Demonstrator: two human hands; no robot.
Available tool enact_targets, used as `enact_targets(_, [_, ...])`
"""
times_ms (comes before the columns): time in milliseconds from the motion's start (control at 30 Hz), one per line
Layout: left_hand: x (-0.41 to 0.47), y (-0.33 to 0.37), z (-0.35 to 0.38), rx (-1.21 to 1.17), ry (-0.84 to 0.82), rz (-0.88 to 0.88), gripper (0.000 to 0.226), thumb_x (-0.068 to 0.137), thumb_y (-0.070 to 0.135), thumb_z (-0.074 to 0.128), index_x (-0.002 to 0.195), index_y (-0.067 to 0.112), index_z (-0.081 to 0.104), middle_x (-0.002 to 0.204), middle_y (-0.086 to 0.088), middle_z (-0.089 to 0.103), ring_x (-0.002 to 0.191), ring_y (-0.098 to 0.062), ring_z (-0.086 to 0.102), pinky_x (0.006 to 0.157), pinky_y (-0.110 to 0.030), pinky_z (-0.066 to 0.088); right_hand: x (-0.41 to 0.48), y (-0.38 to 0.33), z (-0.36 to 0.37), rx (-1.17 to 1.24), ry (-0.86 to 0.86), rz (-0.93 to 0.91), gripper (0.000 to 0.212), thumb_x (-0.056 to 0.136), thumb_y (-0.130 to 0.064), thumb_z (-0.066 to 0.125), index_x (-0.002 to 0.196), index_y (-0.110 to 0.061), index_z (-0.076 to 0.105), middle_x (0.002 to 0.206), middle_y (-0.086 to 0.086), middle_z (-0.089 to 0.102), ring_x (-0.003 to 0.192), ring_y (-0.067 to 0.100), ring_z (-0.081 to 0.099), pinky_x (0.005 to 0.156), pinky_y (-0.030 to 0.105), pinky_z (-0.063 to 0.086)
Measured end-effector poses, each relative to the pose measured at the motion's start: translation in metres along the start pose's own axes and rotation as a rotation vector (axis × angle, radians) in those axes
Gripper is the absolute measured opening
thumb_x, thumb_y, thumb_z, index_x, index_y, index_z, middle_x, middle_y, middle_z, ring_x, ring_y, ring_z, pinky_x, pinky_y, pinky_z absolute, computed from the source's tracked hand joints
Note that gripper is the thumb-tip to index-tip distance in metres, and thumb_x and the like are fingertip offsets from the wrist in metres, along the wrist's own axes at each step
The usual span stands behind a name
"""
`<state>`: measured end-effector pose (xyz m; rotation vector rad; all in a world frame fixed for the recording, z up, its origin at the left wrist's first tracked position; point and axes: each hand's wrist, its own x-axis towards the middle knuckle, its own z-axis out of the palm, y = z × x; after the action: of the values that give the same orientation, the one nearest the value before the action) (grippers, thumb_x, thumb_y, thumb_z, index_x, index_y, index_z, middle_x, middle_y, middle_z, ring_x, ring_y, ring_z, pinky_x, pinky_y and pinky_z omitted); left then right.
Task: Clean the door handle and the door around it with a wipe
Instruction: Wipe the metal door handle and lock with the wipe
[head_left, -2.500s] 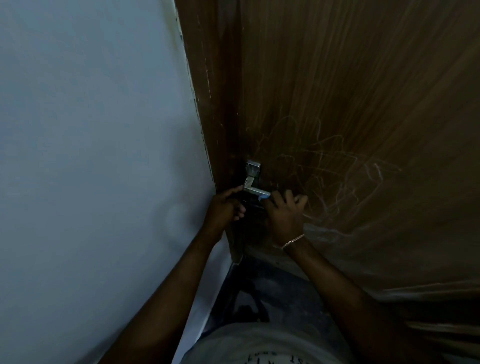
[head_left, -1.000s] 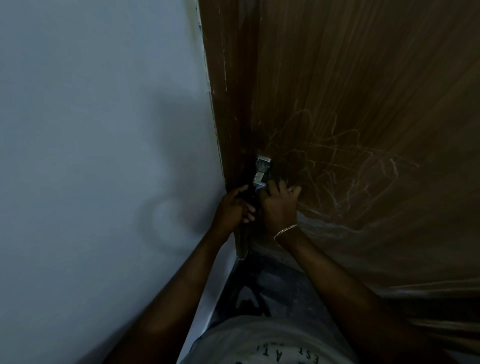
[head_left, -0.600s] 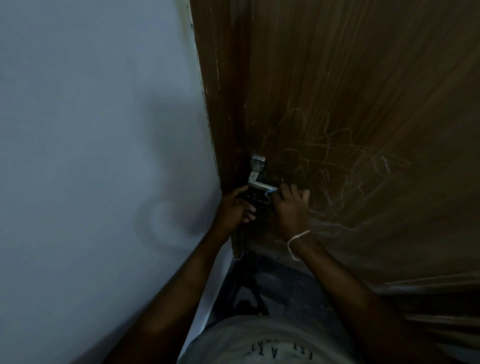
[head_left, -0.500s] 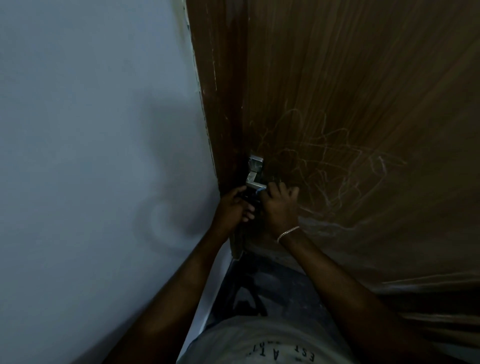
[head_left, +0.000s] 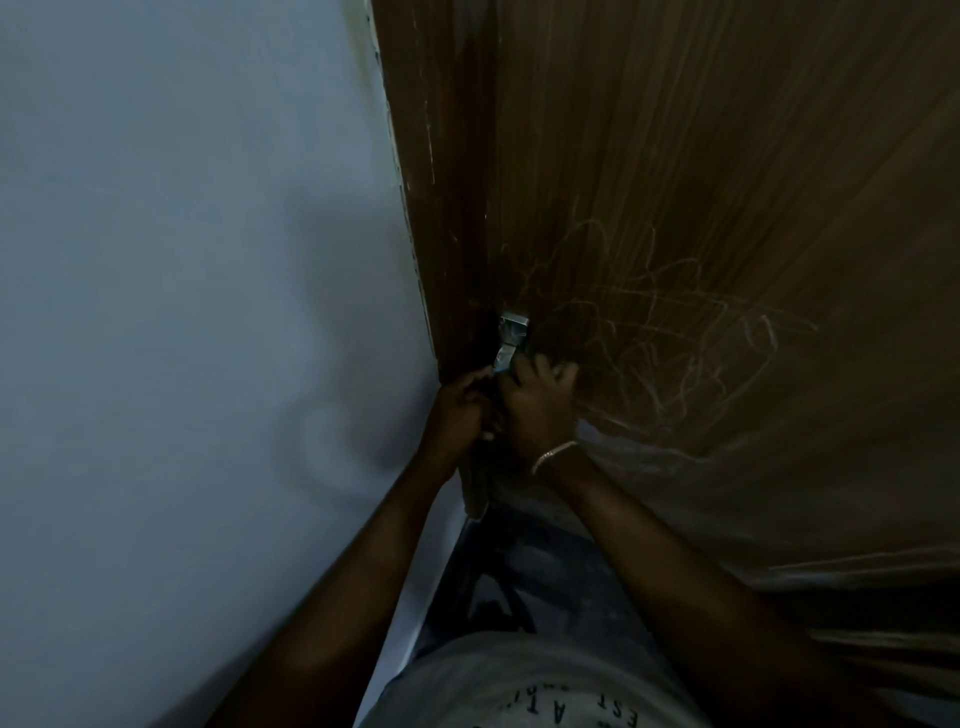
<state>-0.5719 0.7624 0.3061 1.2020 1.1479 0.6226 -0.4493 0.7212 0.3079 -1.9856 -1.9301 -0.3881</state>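
The silver door handle (head_left: 511, 338) sits at the left edge of the brown wooden door (head_left: 727, 208), which carries pale scribble marks. My right hand (head_left: 540, 405), a thin bracelet on its wrist, is curled round the handle's lever near its base. Only a small pale-blue bit of the wipe (head_left: 501, 370) peeks out at its fingertips. My left hand (head_left: 460, 410) is beside it at the door's edge with curled fingers, touching the right hand. What the left hand holds is hidden.
A pale wall (head_left: 182, 312) fills the left half. The dark door frame (head_left: 441, 208) runs between wall and door. A dark floor (head_left: 519, 582) shows below the hands, and the lower part of the door (head_left: 779, 519) looks smeared and lighter.
My right hand has slid back and forth along the lever and is now back at its base, against my left hand. The left hand has stayed at the door's edge.
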Motion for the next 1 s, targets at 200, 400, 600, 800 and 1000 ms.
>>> enact_targets(200, [0.003,0.0,-0.009,-0.005,-0.049,-0.068,0.045,0.095,0.008,0.052,0.134,0.031,0.058,0.079,0.0,0.077,0.062,-0.016,0.07,0.056,-0.026,0.054,-0.006,0.008,-0.001,0.003,0.021,0.009,0.015,0.083,-0.024,0.068,0.093,-0.013,0.071,0.098,0.01,0.064,0.091,0.029,0.058,0.078,0.043,0.037])
enact_targets(400, [0.003,0.003,-0.012,0.007,-0.074,-0.098,0.056,0.092,0.003,0.051,0.14,0.032,0.052,0.075,0.0,0.075,0.063,-0.016,0.069,0.056,-0.023,0.054,-0.031,0.041,-0.004,-0.026,0.075,0.008,0.022,0.075,-0.018,0.072,0.096,-0.013,0.068,0.097,0.01,0.059,0.088,0.028,0.051,0.078,0.042,0.033])
enact_targets(600, [0.006,0.004,-0.009,0.013,-0.04,-0.083,0.053,0.091,0.003,0.051,0.137,0.028,0.057,0.079,-0.006,0.073,0.069,-0.021,0.068,0.061,-0.028,0.052,0.001,0.001,-0.003,0.01,-0.029,-0.004,0.02,0.08,-0.025,0.073,0.097,-0.015,0.072,0.104,0.008,0.065,0.097,0.029,0.058,0.081,0.045,0.038])
enact_targets(800, [0.005,0.004,-0.015,0.065,-0.093,-0.052,0.053,0.095,0.002,0.049,0.141,0.028,0.052,0.082,-0.003,0.073,0.067,-0.014,0.069,0.058,-0.021,0.054,-0.031,0.048,-0.022,0.249,-0.003,0.204,0.025,0.074,-0.005,0.076,0.098,-0.013,0.073,0.099,0.01,0.062,0.09,0.035,0.056,0.078,0.037,0.042])
enact_targets(1000, [0.008,0.005,-0.014,0.066,-0.09,-0.06,0.053,0.094,0.003,0.051,0.142,0.025,0.05,0.082,-0.003,0.074,0.067,-0.013,0.07,0.057,-0.02,0.055,-0.03,0.072,-0.042,0.503,0.026,0.298,0.016,0.08,0.008,0.069,0.089,-0.005,0.074,0.093,0.009,0.068,0.086,0.025,0.064,0.077,0.034,0.051])
